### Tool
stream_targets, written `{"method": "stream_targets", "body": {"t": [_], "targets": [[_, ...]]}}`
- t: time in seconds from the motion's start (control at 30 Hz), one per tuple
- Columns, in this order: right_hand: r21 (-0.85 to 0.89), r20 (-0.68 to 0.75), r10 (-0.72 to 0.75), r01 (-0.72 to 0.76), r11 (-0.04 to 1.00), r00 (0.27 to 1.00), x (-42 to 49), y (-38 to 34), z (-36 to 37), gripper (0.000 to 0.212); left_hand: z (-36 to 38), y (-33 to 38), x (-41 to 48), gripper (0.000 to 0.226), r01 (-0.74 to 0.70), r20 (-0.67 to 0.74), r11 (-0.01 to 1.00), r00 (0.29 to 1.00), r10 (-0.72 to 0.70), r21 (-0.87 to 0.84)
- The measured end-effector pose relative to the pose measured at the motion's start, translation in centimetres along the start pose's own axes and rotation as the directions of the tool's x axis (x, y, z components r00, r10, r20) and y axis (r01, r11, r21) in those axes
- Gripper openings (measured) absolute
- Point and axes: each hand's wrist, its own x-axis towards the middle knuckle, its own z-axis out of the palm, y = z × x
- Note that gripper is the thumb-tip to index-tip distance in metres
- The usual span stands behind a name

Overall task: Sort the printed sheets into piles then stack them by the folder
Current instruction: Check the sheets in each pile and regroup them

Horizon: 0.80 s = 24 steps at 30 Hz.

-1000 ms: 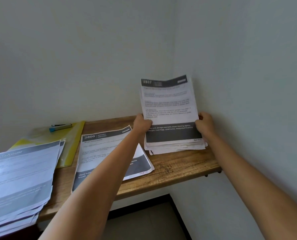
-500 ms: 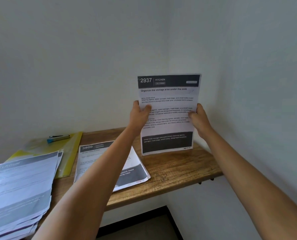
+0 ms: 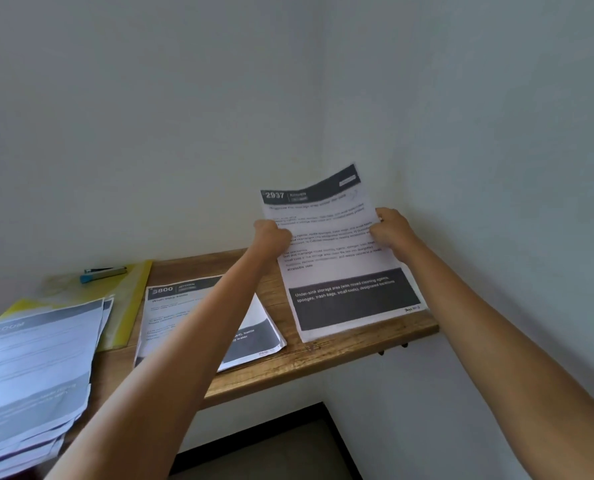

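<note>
Sheets [image 3: 340, 271] upright lengthwise, header end up

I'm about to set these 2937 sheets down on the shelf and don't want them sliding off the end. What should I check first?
1. Grip on the 2937 sheets: ok, left hand and right hand pinch the side edges.
2. Lower edge over the shelf: ok, though near its front right corner.
3. Lower edge resting on the wood: cannot tell.
4. Gap to the 3800 pile: ok, bare wood lies between.
5. Sheets flat: not ok, the top right corner bends.
6. Sight of the folder: ok, it lies at the back left with a pen on it.
</note>
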Motion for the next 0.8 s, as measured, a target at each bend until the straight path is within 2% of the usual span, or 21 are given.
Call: {"method": "stream_targets", "body": {"t": [0.1, 0.23, 0.4, 0.5, 0.7, 0.8], "targets": [[0.016, 0.027, 0.069, -0.069, 0.997, 0.997, -0.7, 1.4, 1.3, 0.036, 0.6, -2.2, -0.2, 0.047, 0.066, -0.024, 0.993, 0.998, -0.064, 0.1], [0.08, -0.006, 0.082, -0.081, 0.993, 0.997, -1.6, 3.5, 3.5, 0.028, 1.2, -4.8, -0.3, 0.057, 0.083, -0.027, 0.957, 0.997, -0.078, 0.278], [0.166, -0.072, 0.101, -0.088, 0.982, 0.992, -2.3, 5.7, 5.7, 0.017, 1.5, -6.3, 0.1, 0.071, 0.11, -0.069, 0.923, 0.994, -0.091, 0.37], [0.186, -0.122, 0.079, -0.055, 0.981, 0.989, -2.7, 6.6, 6.7, 0.015, 1.4, -6.3, 0.3, 0.078, 0.0, -0.088, 0.897, 0.995, 0.043, 0.441], [0.193, -0.108, 0.036, -0.014, 0.981, 0.994, -2.7, 7.0, 7.3, 0.014, 1.8, -6.6, 2.9, 0.071, -0.329, 0.089, 0.808, 0.94, 0.329, 0.488], [0.188, -0.102, 0.012, 0.008, 0.982, 0.995, -2.6, 7.1, 7.6, 0.015, 2.8, -7.0, 4.2, 0.073, -0.419, 0.16, 0.781, 0.906, 0.391, 0.463]]}}
